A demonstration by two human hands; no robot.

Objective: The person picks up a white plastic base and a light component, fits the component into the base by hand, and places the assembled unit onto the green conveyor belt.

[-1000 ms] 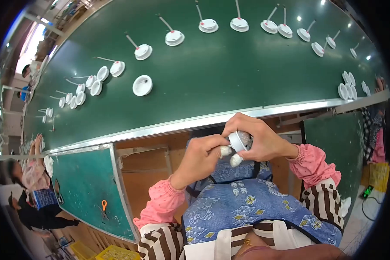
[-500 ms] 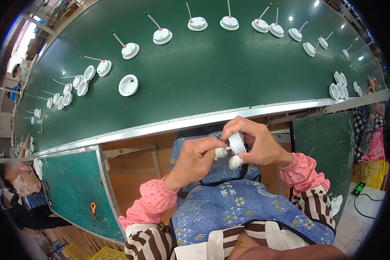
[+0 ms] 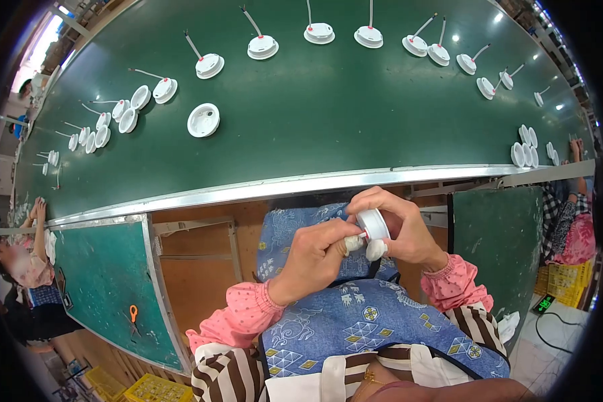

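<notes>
My right hand [image 3: 409, 234] is closed around the rim of a round white plastic housing [image 3: 374, 224], held above my lap. Thumb and forefinger of my left hand [image 3: 315, 253] pinch a short white cable [image 3: 362, 235] where it meets the housing, with a bit of red showing there. Both thumbs wear white wrapping. Nearest to the hands on the green worktable [image 3: 301, 127] lies a single open white housing [image 3: 204, 120] with a dark hole. Behind it, similar housings with cables standing up, such as this one [image 3: 262, 47], form a curved row.
Open white housings [image 3: 526, 154] cluster at the table's right end, with more at the left. A metal edge strip [image 3: 248, 193] runs along the near side. Orange-handled scissors [image 3: 134, 313] lie on the lower left board. Co-workers sit at both sides; yellow crates [image 3: 157, 388] stand on the floor.
The housing has turned so its flat face shows more, and my left hand has come closer to it along the cable. The camera view has shifted slightly.
</notes>
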